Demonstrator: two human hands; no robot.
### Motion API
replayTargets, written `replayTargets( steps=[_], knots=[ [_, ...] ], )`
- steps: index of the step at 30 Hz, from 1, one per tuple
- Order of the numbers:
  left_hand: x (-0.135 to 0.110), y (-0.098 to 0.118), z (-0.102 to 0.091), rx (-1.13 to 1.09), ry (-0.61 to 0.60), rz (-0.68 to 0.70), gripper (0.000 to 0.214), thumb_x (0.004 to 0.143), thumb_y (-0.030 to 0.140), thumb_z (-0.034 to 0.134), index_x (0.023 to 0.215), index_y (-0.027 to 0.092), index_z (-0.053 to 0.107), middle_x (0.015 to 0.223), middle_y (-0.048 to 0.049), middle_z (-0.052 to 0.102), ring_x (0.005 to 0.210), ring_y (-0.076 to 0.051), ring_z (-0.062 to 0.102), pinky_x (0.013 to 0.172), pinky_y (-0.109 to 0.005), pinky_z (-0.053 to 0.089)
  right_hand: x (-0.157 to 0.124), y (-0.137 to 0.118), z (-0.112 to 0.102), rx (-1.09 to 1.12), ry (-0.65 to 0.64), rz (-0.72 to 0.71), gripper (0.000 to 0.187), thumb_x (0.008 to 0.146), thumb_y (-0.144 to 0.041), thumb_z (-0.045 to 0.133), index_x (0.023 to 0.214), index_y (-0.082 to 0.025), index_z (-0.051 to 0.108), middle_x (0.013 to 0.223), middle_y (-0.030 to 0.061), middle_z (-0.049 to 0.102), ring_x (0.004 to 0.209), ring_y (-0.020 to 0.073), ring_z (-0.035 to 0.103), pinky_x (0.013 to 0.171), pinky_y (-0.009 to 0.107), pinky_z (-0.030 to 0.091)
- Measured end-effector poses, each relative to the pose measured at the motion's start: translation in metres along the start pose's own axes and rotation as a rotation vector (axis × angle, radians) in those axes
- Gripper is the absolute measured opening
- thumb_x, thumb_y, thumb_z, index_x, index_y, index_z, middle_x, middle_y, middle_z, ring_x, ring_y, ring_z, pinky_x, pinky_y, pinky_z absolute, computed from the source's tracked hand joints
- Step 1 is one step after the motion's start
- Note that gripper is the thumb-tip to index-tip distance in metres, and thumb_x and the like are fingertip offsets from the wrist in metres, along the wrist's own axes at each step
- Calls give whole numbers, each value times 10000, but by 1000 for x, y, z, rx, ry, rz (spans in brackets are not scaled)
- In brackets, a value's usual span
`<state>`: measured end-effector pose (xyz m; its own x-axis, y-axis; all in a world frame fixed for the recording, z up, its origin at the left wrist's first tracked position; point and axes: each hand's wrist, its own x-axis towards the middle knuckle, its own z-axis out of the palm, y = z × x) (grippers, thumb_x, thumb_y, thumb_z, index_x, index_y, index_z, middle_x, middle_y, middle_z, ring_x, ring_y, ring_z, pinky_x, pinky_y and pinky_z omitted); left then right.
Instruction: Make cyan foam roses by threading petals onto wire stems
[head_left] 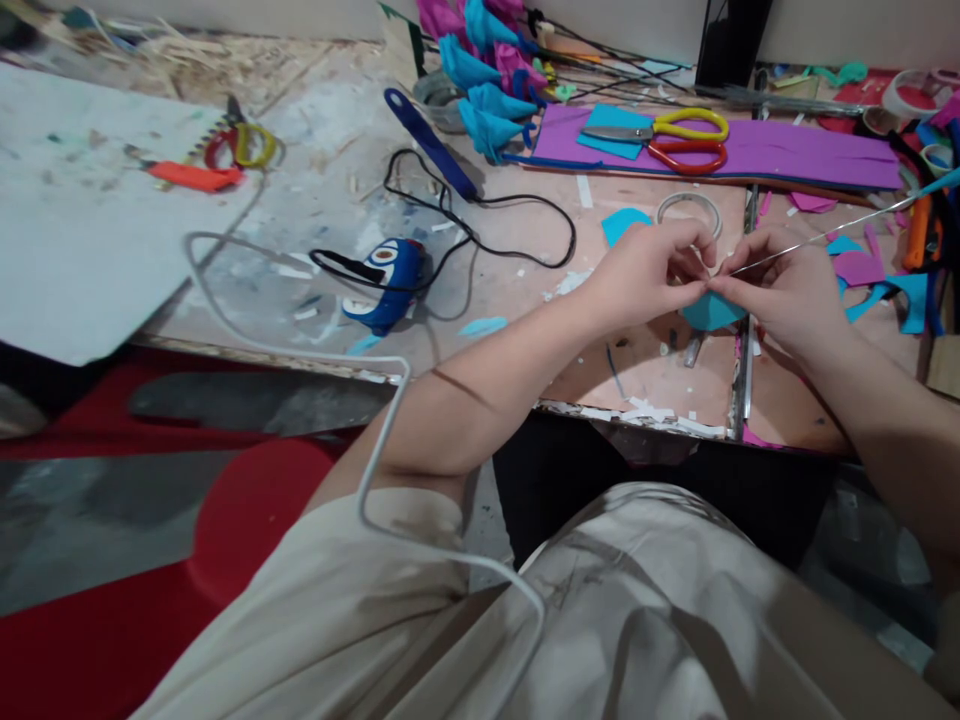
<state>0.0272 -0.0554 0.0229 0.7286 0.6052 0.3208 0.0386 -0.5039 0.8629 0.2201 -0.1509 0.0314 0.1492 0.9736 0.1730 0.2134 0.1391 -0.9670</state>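
Note:
Both my hands meet over the right part of the table, fingertips pinched together. A small blue petal-like piece (pixel 712 312), foam or paper, hangs below the fingertips. My left hand (pixel 652 268) has thumb and index finger closed at its top edge. A thin, light wire (pixel 832 232) runs from the pinch point between the fingers of my right hand (pixel 799 292) toward the upper right, where something blue shows at its far end. The fingers partly hide where wire and blue piece meet. Just behind lie a roll of tape (pixel 688 198) and a blue cut piece (pixel 625 224).
Scissors (pixel 686 140) rest on purple sheets (pixel 795 150) at the back. Blue and pink flowers (pixel 487 85) with dark stems lie nearby. A blue glue gun (pixel 386 285) with a black cord sits left; a grey cable (pixel 300 352) crosses my lap. Scraps (pixel 874 265) lie right.

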Motion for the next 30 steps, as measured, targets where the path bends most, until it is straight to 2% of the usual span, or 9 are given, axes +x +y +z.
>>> replayTargets(
  steps=[6, 13, 17, 21, 26, 30],
  knots=[
    [0, 1, -4, -1, -44, 0, 262, 895, 328, 865, 981, 179, 668, 921, -45, 802, 891, -162, 787, 817, -278, 618, 1, -1, 1, 51, 17, -9, 368, 689, -349, 1038, 802, -248, 703, 826, -12, 726, 786, 195, 733, 744, 371, 657],
    [4, -7, -5, -138, -72, -61, 315, 871, 342, 916, 1011, 178, 686, 891, -32, 785, 894, -181, 801, 813, -303, 651, 3, -2, -1, 97, 6, 27, 334, 672, -253, 1021, 779, -249, 704, 819, -10, 747, 768, 198, 742, 747, 381, 672],
    [7, -12, -7, -216, -85, -101, 266, 916, 330, 879, 1020, 178, 688, 856, -13, 768, 863, -164, 799, 805, -294, 652, 5, -2, -3, 129, -1, 49, 350, 666, -244, 1025, 769, -255, 691, 828, -4, 773, 786, 212, 756, 772, 405, 685],
    [6, -12, -7, -244, -107, -100, 330, 871, 336, 928, 1007, 172, 676, 912, -26, 785, 925, -170, 815, 852, -300, 670, 5, -1, -5, 108, -2, 54, 368, 658, -250, 1033, 764, -256, 680, 812, -6, 771, 769, 210, 760, 773, 408, 694],
    [5, -10, -6, -208, -91, -78, 335, 867, 353, 922, 1018, 175, 682, 950, -38, 800, 971, -189, 823, 876, -321, 686, 5, -1, -5, 129, -13, 49, 375, 653, -278, 1044, 774, -249, 690, 835, -2, 781, 781, 207, 759, 767, 401, 690],
    [4, -10, -6, -152, -72, -44, 308, 873, 356, 905, 1030, 189, 699, 975, -50, 819, 980, -217, 824, 885, -372, 700, 5, 0, -4, 120, -7, 29, 323, 693, -299, 1032, 764, -242, 721, 783, -9, 732, 723, 187, 717, 725, 389, 666]
  ],
)
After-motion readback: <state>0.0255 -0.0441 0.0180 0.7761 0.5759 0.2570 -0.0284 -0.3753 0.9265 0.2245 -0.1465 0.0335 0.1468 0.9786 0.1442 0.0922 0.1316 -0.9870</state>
